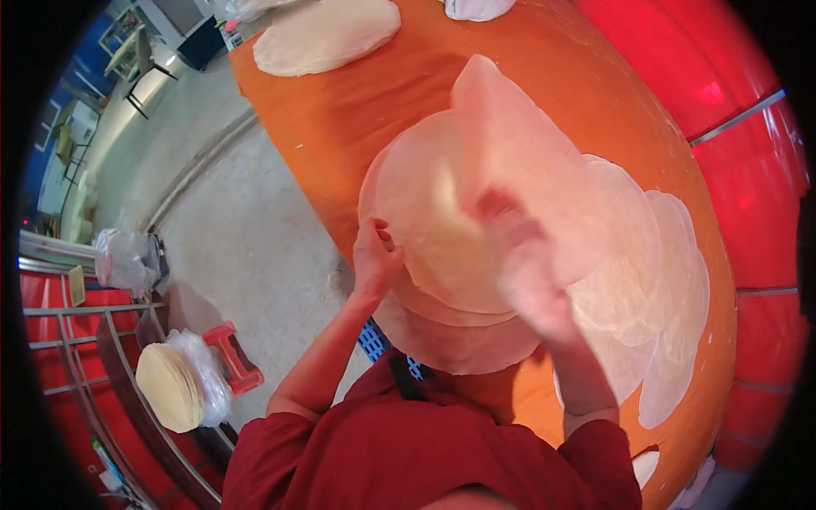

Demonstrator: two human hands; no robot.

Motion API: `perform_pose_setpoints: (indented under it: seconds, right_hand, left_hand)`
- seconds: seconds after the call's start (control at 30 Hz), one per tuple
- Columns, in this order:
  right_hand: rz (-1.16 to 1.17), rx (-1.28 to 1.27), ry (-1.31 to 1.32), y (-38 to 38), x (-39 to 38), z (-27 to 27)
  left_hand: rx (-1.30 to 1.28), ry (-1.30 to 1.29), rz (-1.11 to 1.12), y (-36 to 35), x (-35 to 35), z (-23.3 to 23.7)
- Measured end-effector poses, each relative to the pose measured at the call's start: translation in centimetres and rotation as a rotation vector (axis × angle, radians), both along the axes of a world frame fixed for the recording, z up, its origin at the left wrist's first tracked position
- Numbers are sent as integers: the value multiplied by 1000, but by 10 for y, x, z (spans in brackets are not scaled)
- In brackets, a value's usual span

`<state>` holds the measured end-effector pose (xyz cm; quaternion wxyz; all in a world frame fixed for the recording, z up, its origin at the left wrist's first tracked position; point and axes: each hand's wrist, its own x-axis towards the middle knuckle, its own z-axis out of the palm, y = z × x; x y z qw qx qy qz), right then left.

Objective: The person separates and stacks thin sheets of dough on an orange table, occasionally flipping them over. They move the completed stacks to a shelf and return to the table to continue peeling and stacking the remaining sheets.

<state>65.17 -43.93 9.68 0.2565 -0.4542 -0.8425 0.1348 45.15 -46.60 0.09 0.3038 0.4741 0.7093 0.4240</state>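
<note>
Over the orange-covered bench [319, 161], the right grip [527, 255] (a blur from here) clutches a thin, pale, round sheet [531, 149], while I can't tell whether the left grip [376, 262] pinches anything.

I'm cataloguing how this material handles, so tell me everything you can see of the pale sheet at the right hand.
The sheet is thin, plain and pale pinkish, limp-looking, perhaps dough, though the picture cannot settle that. Its far end narrows to a folded peak, and its near right edge is rounded. It lies partly over other round sheets on the orange table. The right hand overlaps it, too blurred to show the exact grip.
</note>
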Motion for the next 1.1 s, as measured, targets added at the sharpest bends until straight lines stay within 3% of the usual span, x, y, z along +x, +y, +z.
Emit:
perform_pose_setpoints:
  seconds: [0.03,0.07,0.1,0.13,0.23,0.27,0.33,0.4,0.5,0.53,0.57,0.63,0.67,0.73,0.8,0.93,1.03,1.07,1.1]
  right_hand:
    - [14,153,-135,-14,-13,-26]
    - [27,308,-269,-27,-26,-50]
    - [20,207,-248,-41,-40,-79]
    - [14,103,-227,-50,-49,-96]
    - [-104,163,-388,-51,-56,-93]
    - [24,-195,106,-36,-46,-107]
    - [110,-613,508,-7,-12,-105]
    - [-59,-579,201,19,-1,0]
    - [-330,-163,-363,9,-21,102]
    - [-328,-163,-365,4,-26,86]
    - [-230,-31,-180,-1,-27,56]
    - [-74,157,-579,-25,-43,43]
    - [-21,314,-590,-32,-44,-9]
    - [86,91,-376,-61,-54,-73]
    - [56,89,-355,-81,-69,-85]
    - [-13,189,-320,-78,-71,-84]
    - [-21,90,-162,-60,-38,-153]
    - [49,-253,-402,-39,-29,-90]
    - [45,-343,-432,-17,-18,-50]
  left_hand:
    - [0,1,7,0,0,2]
    - [-4,-228,39,2,-1,6]
    - [-8,-456,69,4,-1,10]
    - [-9,-456,73,6,1,12]
    - [61,-638,67,6,1,16]
    - [46,-589,77,5,-3,17]
    - [33,-542,86,-1,-15,17]
    - [-99,-19,73,-15,-34,13]
    - [-229,-231,-52,-27,-41,2]
    - [-229,-233,-51,-28,-42,3]
    - [-263,-258,-89,-27,-42,4]
    - [-293,-291,-118,-23,-42,7]
    - [-291,-343,-153,-22,-42,7]
    - [-293,-395,-181,-24,-41,1]
    - [-7,-581,-231,-25,-39,-18]
    - [-39,-505,-187,-25,-38,-20]
    - [-173,-482,-165,-25,-36,-7]
    - [-185,-497,-144,-23,-35,-11]
    - [-198,-512,-121,-22,-36,-14]
